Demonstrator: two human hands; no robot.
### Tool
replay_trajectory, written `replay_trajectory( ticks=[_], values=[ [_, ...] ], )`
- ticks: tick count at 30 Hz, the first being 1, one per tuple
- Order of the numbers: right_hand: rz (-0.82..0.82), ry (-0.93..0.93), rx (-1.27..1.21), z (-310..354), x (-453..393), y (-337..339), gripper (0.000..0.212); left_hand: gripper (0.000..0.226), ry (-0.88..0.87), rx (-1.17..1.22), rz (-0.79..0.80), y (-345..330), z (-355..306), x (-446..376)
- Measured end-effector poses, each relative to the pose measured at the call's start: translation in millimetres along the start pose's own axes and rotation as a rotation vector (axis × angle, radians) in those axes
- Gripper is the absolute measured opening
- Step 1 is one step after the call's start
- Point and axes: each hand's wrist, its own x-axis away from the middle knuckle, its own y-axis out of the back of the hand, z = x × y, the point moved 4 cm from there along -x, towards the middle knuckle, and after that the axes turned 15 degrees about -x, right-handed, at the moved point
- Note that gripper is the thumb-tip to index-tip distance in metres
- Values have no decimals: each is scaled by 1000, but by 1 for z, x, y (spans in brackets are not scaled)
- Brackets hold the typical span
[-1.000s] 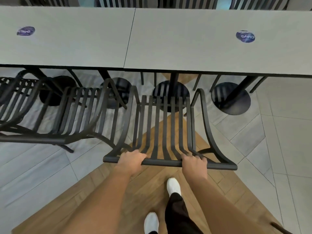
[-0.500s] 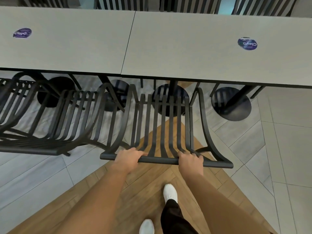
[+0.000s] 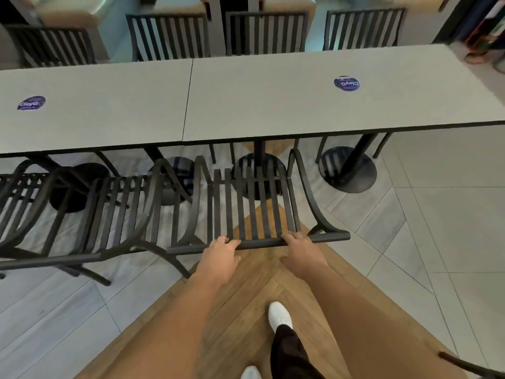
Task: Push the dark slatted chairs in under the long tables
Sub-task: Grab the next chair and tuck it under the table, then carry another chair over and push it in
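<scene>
So both hands are on the top rail of the dark slatted chair (image 3: 254, 212): left hand (image 3: 220, 258) has its fingers curled over the rail left of middle, right hand (image 3: 303, 251) is wrapped over it right of middle. The chair faces the long counter (image 3: 273, 105), its seat front sitting right around the counter's near edge, just about at the seam where the two tabletops meet. The back rail is well out over the wooden strip of the floor (image 3: 246, 310), so I'd say it's only partway in.

Tips for this bit, just my take:
- push evenly with both hands so it goes straight and doesn't swing into the neighbouring chair (image 3: 117, 214) on the left, which sits really close
- watch the armrests (image 3: 308, 192), they look like they might catch the counter's near edge
- there's a pedestal base (image 3: 259, 173) pretty much dead ahead under the counter, so the front legs could bump it. Ease off when it meets resistance
- slide it low, don't tip it

The chairs along the far edge (image 3: 266, 32) look tucked in already
</scene>
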Motion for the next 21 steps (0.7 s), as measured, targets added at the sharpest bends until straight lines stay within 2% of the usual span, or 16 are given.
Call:
replay_trajectory(
  ticks=[5,11,21],
  values=[
    [-71,-67,-35,-8,69,3,53,46,-133,-79,-68,6,-30,47],
    [-155,-213,-79,-53,165,4,47,40,-294,-173,-139,5,-86,98],
    [-321,-481,-175,-180,337,-1,49,38,-653,-311,-59,-43,-245,185]
  ],
)
